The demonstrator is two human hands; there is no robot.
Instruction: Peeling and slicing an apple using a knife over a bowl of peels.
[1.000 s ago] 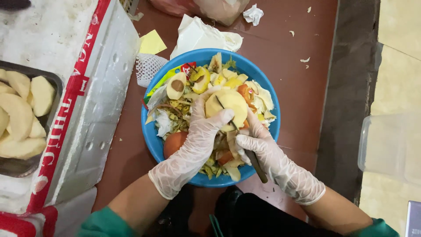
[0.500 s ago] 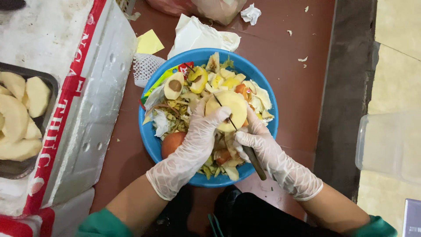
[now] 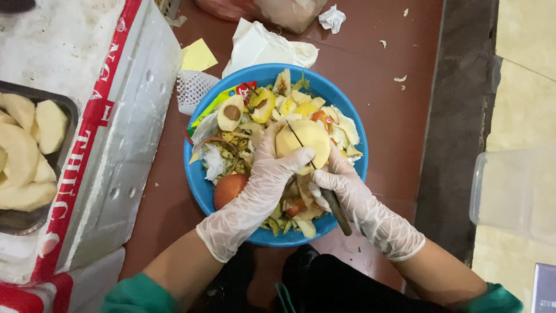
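Showing a pale yellow peeled fruit, sitting over a bright blue bowl, lying on reddish-brown floor, wearing translucent whitish gloves, green sleeves.

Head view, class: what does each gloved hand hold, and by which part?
The left hand cups a pale yellow peeled fruit around its left side. The right hand has its grip on the dark handle of a thin-bladed knife.
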